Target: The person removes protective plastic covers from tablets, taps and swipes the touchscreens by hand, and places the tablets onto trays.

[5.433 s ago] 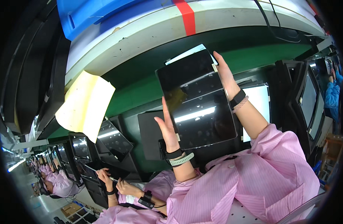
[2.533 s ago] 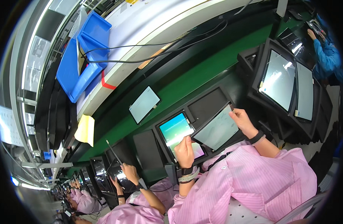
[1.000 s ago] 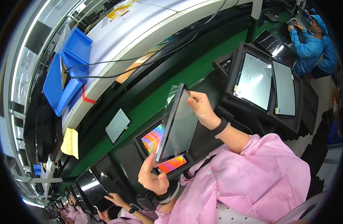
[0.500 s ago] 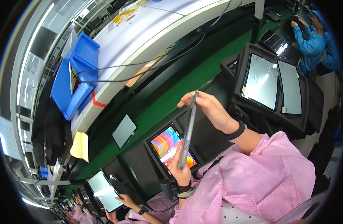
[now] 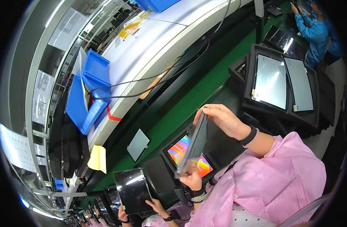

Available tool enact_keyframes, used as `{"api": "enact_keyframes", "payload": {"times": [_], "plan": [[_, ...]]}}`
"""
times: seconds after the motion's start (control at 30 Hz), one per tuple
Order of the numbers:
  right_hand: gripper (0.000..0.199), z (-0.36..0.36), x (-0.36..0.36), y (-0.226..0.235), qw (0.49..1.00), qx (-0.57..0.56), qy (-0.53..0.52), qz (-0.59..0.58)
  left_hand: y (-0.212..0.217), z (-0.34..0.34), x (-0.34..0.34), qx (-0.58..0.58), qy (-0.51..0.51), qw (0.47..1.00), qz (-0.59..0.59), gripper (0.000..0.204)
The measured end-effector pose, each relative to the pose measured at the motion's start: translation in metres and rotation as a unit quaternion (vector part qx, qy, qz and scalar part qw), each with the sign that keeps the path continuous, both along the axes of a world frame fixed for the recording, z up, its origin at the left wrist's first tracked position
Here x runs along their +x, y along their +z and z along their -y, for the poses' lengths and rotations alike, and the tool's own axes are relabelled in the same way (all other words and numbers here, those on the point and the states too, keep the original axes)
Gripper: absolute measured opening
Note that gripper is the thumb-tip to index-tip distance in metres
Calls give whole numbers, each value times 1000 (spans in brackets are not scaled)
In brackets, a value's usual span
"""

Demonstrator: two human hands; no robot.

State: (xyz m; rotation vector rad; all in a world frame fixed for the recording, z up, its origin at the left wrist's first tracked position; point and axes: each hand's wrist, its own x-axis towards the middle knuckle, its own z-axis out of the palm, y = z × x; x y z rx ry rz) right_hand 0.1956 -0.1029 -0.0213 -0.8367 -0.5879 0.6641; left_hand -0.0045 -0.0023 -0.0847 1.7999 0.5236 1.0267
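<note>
Along the green assembly-line table [image 5: 203,85], both hands hold a thin dark flat tablet panel [image 5: 194,143] edge-on over a colourful lit screen [image 5: 188,155], left hand [image 5: 191,178] closed on its bottom, right hand [image 5: 222,119] on top; grip edges only, I judge.

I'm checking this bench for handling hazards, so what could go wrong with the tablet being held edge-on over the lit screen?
1. The dark tablet is held only at its two ends, by the left hand below and the right hand above; a loose grip might let it slip.
2. It hangs right above the lit screen, so a drop could strike that glass.
3. A neighbour's tablet is close by on the left; a wide swing might clip it.
</note>
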Motion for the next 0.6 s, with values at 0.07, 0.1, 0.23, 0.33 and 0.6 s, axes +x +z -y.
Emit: {"api": "enact_keyframes", "payload": {"times": [0.07,0.1,0.23,0.33,0.6], "plan": [[30,-3,-2,-2,999,-22,19,-19,4,-1,1,-81,17,996,15,26],[28,3,0,3,994,38,71,-81,7,-5,2,-126,-7,991,34,24],[28,12,6,-9,982,17,155,-107,10,-11,2,-286,-60,953,73,19],[31,13,5,-30,980,56,101,-164,3,-21,9,-265,-133,953,68,39],[36,3,3,-22,967,81,151,-187,-2,-21,7,-301,-167,937,65,32]]}}
